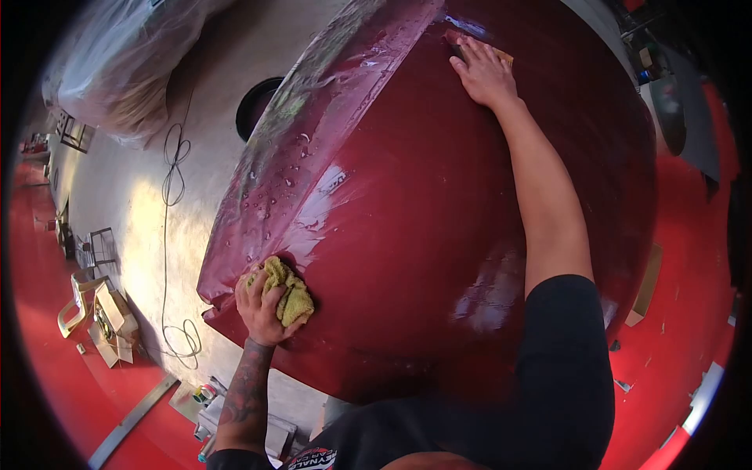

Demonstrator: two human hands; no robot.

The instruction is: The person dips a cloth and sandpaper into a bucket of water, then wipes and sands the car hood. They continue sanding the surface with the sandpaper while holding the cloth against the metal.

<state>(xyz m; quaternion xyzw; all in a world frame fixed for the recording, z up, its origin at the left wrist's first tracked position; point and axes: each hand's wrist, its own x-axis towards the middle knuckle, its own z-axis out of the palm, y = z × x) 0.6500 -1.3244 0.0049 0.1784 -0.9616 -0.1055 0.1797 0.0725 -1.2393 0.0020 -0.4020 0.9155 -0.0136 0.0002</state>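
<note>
A large dark red car panel (423,204) fills the middle of the head view, wet and glossy, with water drops along its left slope. My left hand (262,309) grips a crumpled yellow cloth (288,291) pressed on the panel's near left edge. My right hand (482,72) reaches far across, fingers flat, pressing a small tan sanding block (501,55) against the panel near its far edge. Most of the block is hidden under the fingers.
A black cable (168,235) trails over the grey floor at left, near a dark round opening (254,106). Plastic-wrapped bulk (125,70) lies top left. A plastic chair and cardboard (98,309) sit lower left. Red floor surrounds both sides.
</note>
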